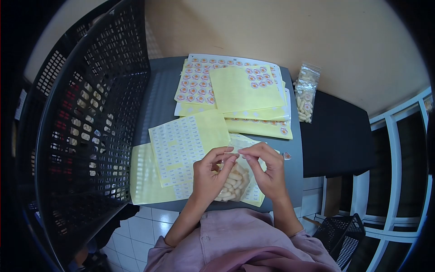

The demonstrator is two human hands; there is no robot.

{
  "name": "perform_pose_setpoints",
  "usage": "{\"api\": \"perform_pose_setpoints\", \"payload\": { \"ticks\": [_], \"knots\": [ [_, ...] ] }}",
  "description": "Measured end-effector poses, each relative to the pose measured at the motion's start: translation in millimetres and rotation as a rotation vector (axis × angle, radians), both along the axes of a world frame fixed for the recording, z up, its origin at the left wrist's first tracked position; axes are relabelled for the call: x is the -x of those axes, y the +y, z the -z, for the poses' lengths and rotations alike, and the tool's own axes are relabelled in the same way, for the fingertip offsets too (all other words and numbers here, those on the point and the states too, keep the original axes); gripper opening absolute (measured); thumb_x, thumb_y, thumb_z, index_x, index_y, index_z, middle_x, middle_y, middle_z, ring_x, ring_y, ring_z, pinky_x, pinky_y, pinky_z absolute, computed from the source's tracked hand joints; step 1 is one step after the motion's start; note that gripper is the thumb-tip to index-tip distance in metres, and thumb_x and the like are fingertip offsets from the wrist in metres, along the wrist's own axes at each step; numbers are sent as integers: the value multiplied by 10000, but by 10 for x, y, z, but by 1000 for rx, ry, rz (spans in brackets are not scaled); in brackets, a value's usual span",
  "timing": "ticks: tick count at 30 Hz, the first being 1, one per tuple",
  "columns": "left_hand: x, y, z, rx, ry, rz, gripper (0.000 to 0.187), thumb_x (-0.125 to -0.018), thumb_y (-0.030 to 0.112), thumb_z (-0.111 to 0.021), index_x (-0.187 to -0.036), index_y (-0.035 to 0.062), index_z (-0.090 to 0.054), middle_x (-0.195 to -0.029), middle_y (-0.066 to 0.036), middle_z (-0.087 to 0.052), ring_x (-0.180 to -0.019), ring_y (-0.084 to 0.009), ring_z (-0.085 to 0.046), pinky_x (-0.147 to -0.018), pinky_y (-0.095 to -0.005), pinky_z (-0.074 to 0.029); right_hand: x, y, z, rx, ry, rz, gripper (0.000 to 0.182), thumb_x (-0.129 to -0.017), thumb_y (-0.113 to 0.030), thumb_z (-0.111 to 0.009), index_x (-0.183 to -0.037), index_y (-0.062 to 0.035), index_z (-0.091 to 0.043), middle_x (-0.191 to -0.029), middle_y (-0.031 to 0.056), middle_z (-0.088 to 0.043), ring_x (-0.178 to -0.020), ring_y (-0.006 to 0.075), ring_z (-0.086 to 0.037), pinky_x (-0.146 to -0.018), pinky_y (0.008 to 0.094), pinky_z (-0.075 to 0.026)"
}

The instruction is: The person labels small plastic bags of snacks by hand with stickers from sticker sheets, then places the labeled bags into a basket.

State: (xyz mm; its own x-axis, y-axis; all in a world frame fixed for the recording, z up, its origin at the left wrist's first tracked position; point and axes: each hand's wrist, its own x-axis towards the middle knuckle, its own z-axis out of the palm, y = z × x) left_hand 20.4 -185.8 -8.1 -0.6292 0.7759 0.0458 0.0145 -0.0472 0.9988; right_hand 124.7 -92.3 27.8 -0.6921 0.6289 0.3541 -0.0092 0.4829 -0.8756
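Observation:
A clear bag of pale, finger-shaped pieces point(232, 185) lies near the front edge of the grey table, on label sheets. At its upper left, my left hand point(215, 172) is closed on the bag, thumb against fingers. My right hand point(264, 167) pinches at the bag's top edge, its fingertips close to those of the left. Whether a small label is between the right fingertips cannot be made out. Left of the hands is a yellow sheet with rows of small printed labels point(176, 144). One loose round sticker point(287, 156) sits right of my right hand.
Sheets of round stickers point(195, 81) are stacked at the back, under a mostly bare yellow sheet point(233, 93). A tall black basket point(97, 113) stands at left. Another filled bag point(305, 102) lies at the right, beside a black surface point(337, 136).

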Motion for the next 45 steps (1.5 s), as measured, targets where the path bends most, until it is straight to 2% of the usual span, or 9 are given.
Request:
{"api": "perform_pose_setpoints", "payload": {
  "ticks": [5, 7, 17, 25, 32, 34, 38, 40, 45],
  "knots": [
    [-14, 7, -51, 60, 112, 7, 230, -765, 23, -587, -990, -16, -560, -797, -96, -640, -724, -94, -600, -558, -181, -450, 44, -12, -33, -95, -91, 32, 380, -727, 32, -552, -1098, -18, -486, -720, 107, -544, -674, 209, -555, -619, 292, -438],
    [-20, 15, -54, 44, 147, -16, 211, -756, 79, -610, -962, 36, -596, -783, -76, -649, -729, -109, -622, -489, -188, -423, 61, -22, -37, -81, -119, 42, 457, -727, 22, -554, -1159, -4, -406, -725, 108, -546, -681, 227, -557, -634, 316, -440],
    [-18, 48, -50, 48, 210, -24, 213, -751, 66, -603, -962, 38, -600, -776, -79, -647, -728, -122, -626, -509, -203, -440, 93, 26, -33, -213, -165, 45, 474, -724, -12, -573, -1161, 3, -391, -700, 89, -547, -651, 224, -545, -627, 339, -424],
    [-49, 47, -155, 21, 365, -35, 245, -743, 41, -602, -986, 27, -580, -806, -95, -643, -751, -143, -627, -546, -221, -469, 105, 69, -26, -287, -134, 99, 497, -706, -79, -622, -1153, 1, -419, -636, 62, -529, -585, 198, -528, -579, 312, -415],
    [-47, 31, -143, -16, 313, -33, 229, -735, 31, -609, -963, 12, -587, -797, -96, -643, -755, -141, -627, -551, -213, -472, 20, 121, -109, -144, -285, 165, 508, -674, -157, -683, -1108, -7, -467, -559, 47, -485, -507, 160, -490, -509, 270, -403],
    [-41, 28, -155, -3, 177, -23, 229, -728, 31, -615, -955, 10, -591, -798, -93, -644, -760, -136, -627, -550, -205, -467, 9, 145, -53, -107, -147, 183, 506, -668, -170, -692, -1098, -13, -477, -575, 45, -475, -510, 148, -470, -488, 263, -392],
    [-35, 24, -191, -26, 162, 20, 217, -745, -7, -590, -961, -26, -570, -818, -104, -639, -741, -133, -618, -596, -208, -463, 3, 117, -113, -173, -152, 216, 501, -656, -156, -695, -1085, -9, -482, -624, 56, -467, -560, 164, -466, -518, 275, -397],
    [-34, 9, -249, 64, 344, 104, 223, -751, -9, -586, -972, -26, -562, -818, -106, -638, -747, -141, -618, -597, -208, -463, 12, 94, -139, -215, -132, 208, 505, -630, -134, -701, -1072, -11, -488, -679, 70, -456, -633, 188, -465, -576, 293, -400],
    [-54, 21, -185, 24, 241, 82, 214, -764, -4, -576, -974, -42, -553, -832, -115, -633, -745, -142, -613, -616, -218, -471, -5, 130, -128, -226, -133, 219, 513, -604, -115, -702, -1064, -22, -496, -757, 86, -461, -722, 213, -472, -647, 310, -396]
  ]
}}
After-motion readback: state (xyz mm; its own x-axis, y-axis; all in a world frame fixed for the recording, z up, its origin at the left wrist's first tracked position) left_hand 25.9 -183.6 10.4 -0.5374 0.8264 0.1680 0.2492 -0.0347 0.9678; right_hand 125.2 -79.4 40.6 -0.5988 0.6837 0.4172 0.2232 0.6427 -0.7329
